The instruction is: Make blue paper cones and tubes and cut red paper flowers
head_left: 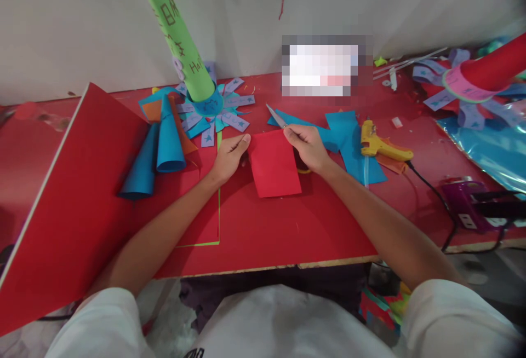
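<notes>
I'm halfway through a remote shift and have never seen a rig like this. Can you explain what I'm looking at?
There is no robot arm here: these are a person's own two bare hands. The single picture comes from a camera worn on the person's head, looking forward and down.

The left hand pinches one upper corner of a piece of red paper, and the right hand grips the other. Scissors show beyond and beneath the right hand; they seem to be held in it too.

On the red table are two blue cones to the left, a green tube in a flower-like base, and, to the right, blue paper pieces and a yellow glue gun. One pixelated patch at the back is unreadable.
</notes>
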`<state>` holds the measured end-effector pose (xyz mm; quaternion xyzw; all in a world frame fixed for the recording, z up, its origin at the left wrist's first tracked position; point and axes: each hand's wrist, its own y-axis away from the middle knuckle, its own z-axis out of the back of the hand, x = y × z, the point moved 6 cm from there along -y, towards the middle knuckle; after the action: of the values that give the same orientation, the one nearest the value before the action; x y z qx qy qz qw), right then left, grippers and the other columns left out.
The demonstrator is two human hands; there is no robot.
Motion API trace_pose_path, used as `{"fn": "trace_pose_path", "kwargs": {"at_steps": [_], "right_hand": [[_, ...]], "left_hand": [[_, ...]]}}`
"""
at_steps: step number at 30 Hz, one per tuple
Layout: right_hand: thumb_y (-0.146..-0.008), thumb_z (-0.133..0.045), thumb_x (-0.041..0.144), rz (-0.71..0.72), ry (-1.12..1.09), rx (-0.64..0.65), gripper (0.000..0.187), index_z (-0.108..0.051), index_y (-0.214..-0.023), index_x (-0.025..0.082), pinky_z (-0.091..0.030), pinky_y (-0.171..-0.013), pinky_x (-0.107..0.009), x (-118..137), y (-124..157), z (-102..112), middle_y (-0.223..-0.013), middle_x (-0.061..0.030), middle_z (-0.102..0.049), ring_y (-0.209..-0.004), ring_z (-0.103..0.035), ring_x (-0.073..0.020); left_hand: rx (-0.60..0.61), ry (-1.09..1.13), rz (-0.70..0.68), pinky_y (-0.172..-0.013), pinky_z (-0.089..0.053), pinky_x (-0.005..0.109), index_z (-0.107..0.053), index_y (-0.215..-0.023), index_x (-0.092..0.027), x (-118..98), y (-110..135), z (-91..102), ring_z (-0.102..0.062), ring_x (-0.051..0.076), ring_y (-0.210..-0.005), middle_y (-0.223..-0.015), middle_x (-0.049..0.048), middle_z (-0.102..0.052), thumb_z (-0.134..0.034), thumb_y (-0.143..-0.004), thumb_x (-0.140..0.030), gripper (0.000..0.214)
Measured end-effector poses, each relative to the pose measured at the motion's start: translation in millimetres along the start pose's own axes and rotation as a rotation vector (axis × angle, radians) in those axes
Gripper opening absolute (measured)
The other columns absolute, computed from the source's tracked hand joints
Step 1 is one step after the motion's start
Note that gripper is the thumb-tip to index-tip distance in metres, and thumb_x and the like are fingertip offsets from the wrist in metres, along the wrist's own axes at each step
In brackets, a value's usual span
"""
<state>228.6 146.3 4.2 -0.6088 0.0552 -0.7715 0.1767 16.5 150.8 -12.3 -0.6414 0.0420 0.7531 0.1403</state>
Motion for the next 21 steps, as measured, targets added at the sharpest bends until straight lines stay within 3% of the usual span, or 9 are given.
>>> {"fn": "trace_pose_path", "kwargs": {"at_steps": [5, 10, 14, 17, 21], "right_hand": [[-0.1, -0.052, 0.08, 0.019, 0.056, -0.034, 0.064, -0.046, -0.07, 0.023, -0.034, -0.065, -0.034, 3.5, 0.8, 1.7, -0.069, 0.0012, -0.042, -0.066, -0.038, -0.0156], [-0.1, -0.051, 0.08, 0.019, 0.076, -0.079, 0.064, -0.051, -0.072, 0.023, -0.035, -0.066, -0.033, 5.6, 1.6, 4.7, -0.07, 0.0005, -0.047, -0.067, -0.042, -0.0158], [-0.097, -0.056, 0.081, -0.015, 0.037, -0.077, 0.065, -0.047, -0.069, 0.023, -0.034, -0.063, -0.032, 4.6, 2.3, 3.8, -0.068, 0.0016, -0.043, -0.066, -0.04, -0.0147], [-0.091, -0.059, 0.086, -0.074, 0.004, 0.0, 0.067, -0.051, -0.071, 0.023, -0.033, -0.058, -0.031, -1.0, 2.8, -2.3, -0.067, 0.0011, -0.047, -0.064, -0.04, -0.0146], [-0.09, -0.055, 0.09, -0.076, 0.165, 0.013, 0.073, -0.044, -0.063, 0.023, -0.027, -0.056, -0.031, -7.5, 2.4, -3.2, -0.061, 0.001, -0.042, -0.062, -0.038, -0.014]], "left_hand": [[0.051, -0.001, 0.02, -0.039, -0.032, 0.022, -0.051, -0.063, -0.02, 0.2, 1.5, -3.3, -0.048, 0.007, -0.039, -0.049, -0.0024, -0.054, -0.06, -0.09, -0.086, 0.072], [0.173, -0.169, 0.039, -0.042, -0.034, 0.021, -0.055, -0.056, -0.019, 3.1, 5.0, -11.2, -0.048, 0.007, -0.039, -0.043, 0.0003, -0.055, -0.058, -0.09, -0.086, 0.076], [0.127, -0.261, -0.053, -0.045, -0.034, 0.021, -0.051, -0.047, -0.019, -2.2, 3.9, -7.1, -0.043, 0.006, -0.038, -0.038, -0.0003, -0.05, -0.053, -0.096, -0.084, 0.081], [0.078, -0.288, -0.097, -0.045, -0.034, 0.022, -0.053, -0.044, -0.019, -7.0, 3.0, -3.0, -0.042, 0.007, -0.037, -0.036, 0.0002, -0.048, -0.048, -0.097, -0.085, 0.085], [0.064, -0.244, -0.049, -0.042, -0.033, 0.022, -0.053, -0.044, -0.019, -6.6, 3.6, -2.3, -0.04, 0.007, -0.034, -0.035, 0.0004, -0.047, -0.049, -0.096, -0.086, 0.085]]}}
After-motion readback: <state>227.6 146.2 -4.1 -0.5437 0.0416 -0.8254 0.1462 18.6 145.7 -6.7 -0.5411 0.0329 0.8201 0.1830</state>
